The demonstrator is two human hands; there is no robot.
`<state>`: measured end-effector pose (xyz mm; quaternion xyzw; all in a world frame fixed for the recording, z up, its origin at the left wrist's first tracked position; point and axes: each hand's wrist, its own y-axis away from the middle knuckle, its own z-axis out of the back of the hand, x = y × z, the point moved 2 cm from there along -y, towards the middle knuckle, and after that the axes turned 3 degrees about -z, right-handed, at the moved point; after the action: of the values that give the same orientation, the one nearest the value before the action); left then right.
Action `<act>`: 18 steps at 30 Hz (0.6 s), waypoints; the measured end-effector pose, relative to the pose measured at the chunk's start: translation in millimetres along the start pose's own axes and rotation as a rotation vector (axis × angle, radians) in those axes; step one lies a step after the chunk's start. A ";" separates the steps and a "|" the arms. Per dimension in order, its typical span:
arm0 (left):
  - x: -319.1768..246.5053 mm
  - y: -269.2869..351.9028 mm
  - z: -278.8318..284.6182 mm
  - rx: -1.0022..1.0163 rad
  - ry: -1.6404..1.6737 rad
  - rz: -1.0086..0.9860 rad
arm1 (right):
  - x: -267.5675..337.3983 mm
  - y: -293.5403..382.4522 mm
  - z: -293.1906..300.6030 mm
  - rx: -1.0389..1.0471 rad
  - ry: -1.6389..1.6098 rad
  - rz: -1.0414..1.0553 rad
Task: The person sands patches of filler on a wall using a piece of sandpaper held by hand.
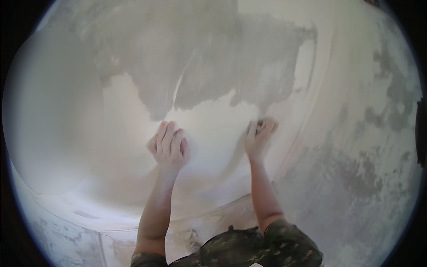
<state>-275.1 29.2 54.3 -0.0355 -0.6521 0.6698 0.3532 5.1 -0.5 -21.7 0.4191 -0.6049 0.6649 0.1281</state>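
Note:
Before me is a wall (206,140), partly coated in pale plaster or filler, with an uneven grey patch (213,66) above my hands. My left hand (170,145) rests on the pale coat just below that patch. Its fingers are slightly apart and whitened with dust; nothing shows in them, though the palm side is hidden. To the right, my right hand (257,138) is bent around a small block (259,128), pressed to the wall near the grey patch's lower right edge. Fingers and blur hide most of the block, so its exact kind is unclear.
Mottled grey and white plaster (363,167) covers the surface at the right. A seam (213,211) runs along the bottom of the pale area, with a dusty surface (60,233) at lower left. Something dark (421,133) cuts into the right rim. The far left is blurred.

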 end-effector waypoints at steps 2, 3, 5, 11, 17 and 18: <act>5.2 2.4 -1.1 -0.009 0.025 0.025 | 32.8 -36.5 -12.0 -0.060 -0.044 0.062; 6.1 1.6 -3.3 -0.016 0.044 0.028 | 46.6 -56.5 -15.5 -0.125 -0.054 0.132; 7.3 1.4 -7.0 -0.035 0.084 0.024 | 67.8 -79.6 -17.2 -0.146 -0.037 0.090; 13.6 -2.4 3.6 -0.003 0.153 0.029 | 92.1 -16.4 9.6 -0.047 -0.594 -0.677; -2.0 14.2 20.3 0.407 0.788 0.216 | 88.0 71.0 28.3 0.474 -0.359 -0.956; -19.0 20.1 29.8 0.504 0.953 0.321 | 88.7 80.5 32.7 0.659 -0.396 -1.014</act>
<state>-284.6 -4.0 32.8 -0.3476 -0.2266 0.7600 0.5002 -91.0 -79.2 -17.3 0.7859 -0.1072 0.5827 0.1771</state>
